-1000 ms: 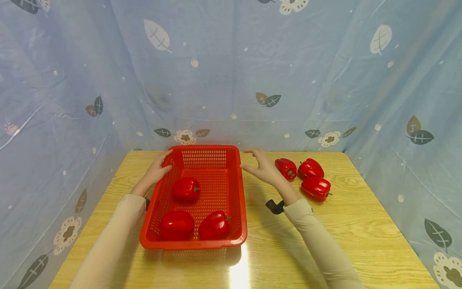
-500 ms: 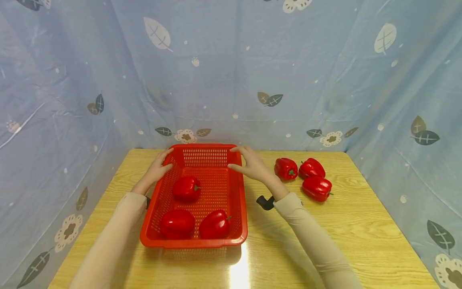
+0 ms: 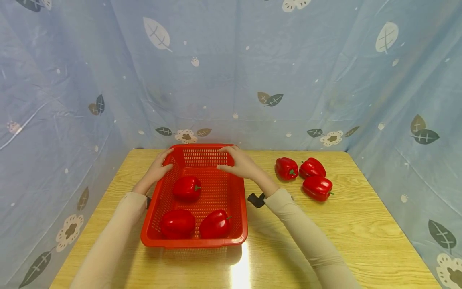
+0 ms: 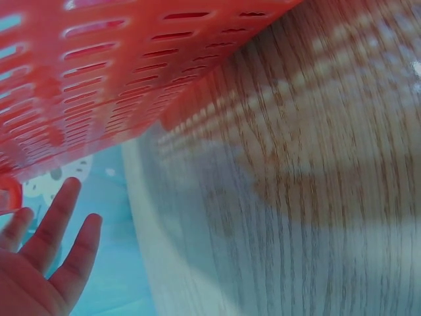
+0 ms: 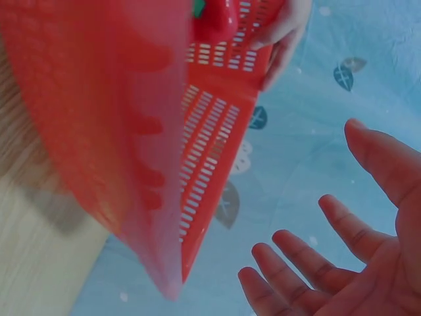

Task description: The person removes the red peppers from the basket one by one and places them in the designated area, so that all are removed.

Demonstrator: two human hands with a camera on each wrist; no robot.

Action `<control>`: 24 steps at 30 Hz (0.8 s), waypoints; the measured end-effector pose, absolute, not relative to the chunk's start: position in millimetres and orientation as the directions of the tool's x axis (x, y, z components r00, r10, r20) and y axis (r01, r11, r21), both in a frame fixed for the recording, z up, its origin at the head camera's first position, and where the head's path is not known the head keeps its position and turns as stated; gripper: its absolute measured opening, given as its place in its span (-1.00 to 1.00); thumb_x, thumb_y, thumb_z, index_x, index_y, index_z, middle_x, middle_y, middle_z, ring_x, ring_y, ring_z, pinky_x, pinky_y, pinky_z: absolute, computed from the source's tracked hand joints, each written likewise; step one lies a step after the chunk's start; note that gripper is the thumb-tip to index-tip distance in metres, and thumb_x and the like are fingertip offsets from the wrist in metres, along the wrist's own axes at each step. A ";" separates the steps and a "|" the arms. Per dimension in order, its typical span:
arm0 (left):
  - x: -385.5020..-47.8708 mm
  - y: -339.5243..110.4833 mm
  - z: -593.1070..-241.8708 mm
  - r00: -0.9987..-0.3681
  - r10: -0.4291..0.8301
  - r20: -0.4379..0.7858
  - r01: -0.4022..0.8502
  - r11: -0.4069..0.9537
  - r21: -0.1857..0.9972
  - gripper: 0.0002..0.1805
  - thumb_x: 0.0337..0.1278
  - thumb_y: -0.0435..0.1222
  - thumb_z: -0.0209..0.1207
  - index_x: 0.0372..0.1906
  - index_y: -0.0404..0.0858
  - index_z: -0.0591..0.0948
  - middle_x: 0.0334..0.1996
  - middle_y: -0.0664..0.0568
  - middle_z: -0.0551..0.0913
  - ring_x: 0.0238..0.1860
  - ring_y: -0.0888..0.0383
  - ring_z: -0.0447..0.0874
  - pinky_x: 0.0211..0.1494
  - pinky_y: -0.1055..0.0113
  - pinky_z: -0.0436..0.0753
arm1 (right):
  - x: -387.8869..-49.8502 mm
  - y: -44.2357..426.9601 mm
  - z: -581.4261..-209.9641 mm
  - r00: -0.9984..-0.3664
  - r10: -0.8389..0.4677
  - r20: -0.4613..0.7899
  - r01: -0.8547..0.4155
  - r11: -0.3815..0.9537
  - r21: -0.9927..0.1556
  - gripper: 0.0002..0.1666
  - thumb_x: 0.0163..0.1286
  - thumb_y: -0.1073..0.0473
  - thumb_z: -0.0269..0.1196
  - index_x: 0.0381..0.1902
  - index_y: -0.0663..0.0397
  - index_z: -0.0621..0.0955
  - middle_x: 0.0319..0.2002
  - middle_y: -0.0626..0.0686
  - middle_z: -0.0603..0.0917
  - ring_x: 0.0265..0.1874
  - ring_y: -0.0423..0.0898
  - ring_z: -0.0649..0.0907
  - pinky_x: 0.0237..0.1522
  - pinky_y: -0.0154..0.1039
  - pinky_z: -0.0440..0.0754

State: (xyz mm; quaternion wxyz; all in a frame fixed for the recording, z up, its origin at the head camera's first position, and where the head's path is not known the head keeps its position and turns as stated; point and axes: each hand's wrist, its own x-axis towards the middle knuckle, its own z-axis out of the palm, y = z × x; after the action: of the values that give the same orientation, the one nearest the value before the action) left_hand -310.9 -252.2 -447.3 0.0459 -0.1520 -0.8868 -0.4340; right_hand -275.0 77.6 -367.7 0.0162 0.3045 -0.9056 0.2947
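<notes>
A red plastic basket (image 3: 202, 243) with slotted walls holds three red bell peppers: one (image 3: 186, 188) toward the middle, one (image 3: 177, 224) at the near left and one (image 3: 215, 224) at the near right. My left hand (image 3: 155, 170) is at the far left rim, thumb over the inside. In the left wrist view, several of its fingers (image 4: 77, 253) stretch out straight, apart from the basket's outer wall. Above the far right of the basket hovers my right hand (image 3: 241, 162), holding nothing. The right wrist view has its fingers spread and clear of the rim.
On the wooden table (image 3: 361, 233), right of the basket, lie three more red bell peppers, one at the left (image 3: 286, 168), one at the back (image 3: 312, 167) and one in front (image 3: 317, 188). A patterned blue curtain (image 3: 216, 80) borders the table's back and sides.
My right hand has moved left, from just outside the right rim to over the basket's far right part. The left hand, basket and peppers stay where they were.
</notes>
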 end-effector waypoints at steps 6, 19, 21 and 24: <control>-310.5 -252.3 -447.1 -0.948 0.231 0.220 0.316 0.587 0.745 -0.34 0.13 -0.49 0.00 0.37 -0.39 0.14 0.36 -0.42 -0.01 0.36 -0.33 -0.04 0.32 -0.23 0.06 | -275.6 67.8 -364.6 -0.810 -0.560 0.174 -0.555 0.639 -0.532 -0.29 0.20 -0.10 0.26 0.25 0.04 0.37 0.21 0.09 0.39 0.22 0.03 0.38 0.21 0.00 0.37; -312.5 -253.0 -448.1 -0.949 0.234 0.212 0.313 0.612 0.726 -0.34 0.15 -0.47 -0.01 0.38 -0.38 0.13 0.37 -0.40 -0.01 0.37 -0.33 -0.06 0.33 -0.23 0.05 | -277.0 50.5 -363.2 -0.816 -0.569 0.101 -0.526 0.658 -0.540 -0.22 0.19 -0.12 0.27 0.30 0.03 0.32 0.25 0.12 0.36 0.22 0.04 0.38 0.19 -0.02 0.40; -312.1 -252.7 -448.1 -0.949 0.236 0.209 0.312 0.611 0.728 -0.34 0.15 -0.47 -0.01 0.38 -0.38 0.13 0.38 -0.40 -0.02 0.37 -0.33 -0.06 0.33 -0.23 0.05 | -278.4 47.6 -363.8 -0.814 -0.575 0.084 -0.523 0.663 -0.535 -0.21 0.20 -0.12 0.27 0.31 0.05 0.31 0.25 0.15 0.34 0.21 0.06 0.39 0.19 -0.01 0.40; -311.5 -253.1 -447.7 -0.951 0.231 0.208 0.308 0.605 0.735 -0.34 0.14 -0.47 -0.02 0.38 -0.37 0.13 0.38 -0.40 -0.03 0.37 -0.33 -0.07 0.33 -0.23 0.05 | -280.4 42.8 -364.8 -0.809 -0.586 0.046 -0.519 0.676 -0.524 -0.20 0.20 -0.13 0.26 0.32 0.04 0.30 0.26 0.16 0.33 0.22 0.06 0.38 0.20 -0.01 0.39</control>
State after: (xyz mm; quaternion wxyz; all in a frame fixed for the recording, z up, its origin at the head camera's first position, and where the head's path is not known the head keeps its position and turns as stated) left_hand -311.5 -253.1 -447.7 0.0458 -0.1505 -0.8946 -0.4183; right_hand -280.4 42.8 -364.8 -0.0630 0.3023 -0.9132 0.2658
